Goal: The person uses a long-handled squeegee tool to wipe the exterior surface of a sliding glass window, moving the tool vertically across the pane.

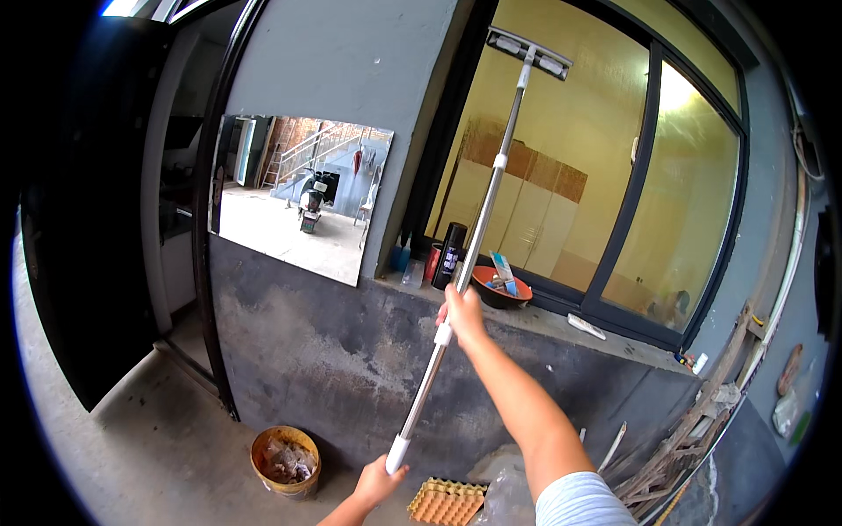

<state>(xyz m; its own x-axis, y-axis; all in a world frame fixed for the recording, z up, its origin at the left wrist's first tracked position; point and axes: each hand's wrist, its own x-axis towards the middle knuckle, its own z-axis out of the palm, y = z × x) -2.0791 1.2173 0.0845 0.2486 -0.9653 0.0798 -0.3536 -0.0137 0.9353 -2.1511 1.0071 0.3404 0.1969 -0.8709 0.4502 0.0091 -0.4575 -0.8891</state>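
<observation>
My right hand (466, 314) is wrapped around the metal pole of a window squeegee (490, 197) near its middle. Lower down, my left hand (380, 481) grips the same pole at its white plastic end. The pole slants up and away to the right. Its wide squeegee head (529, 54) is up against the upper part of a sliding window pane (585, 85) in a dark frame; whether it touches the glass I cannot tell. Behind the pole, a black spray can (450, 256) and an orange-and-black bowl (503, 289) holding small packets stand on the concrete sill (546, 315).
A frameless mirror (296, 197) hangs left of the window, beside an open dark door (85, 217). On the floor are a bucket of rubbish (285, 463), egg trays (447, 503) and a clear plastic bag (510, 496). Wooden planks (691, 421) lean at the right. A white brush-like object (585, 326) lies on the sill.
</observation>
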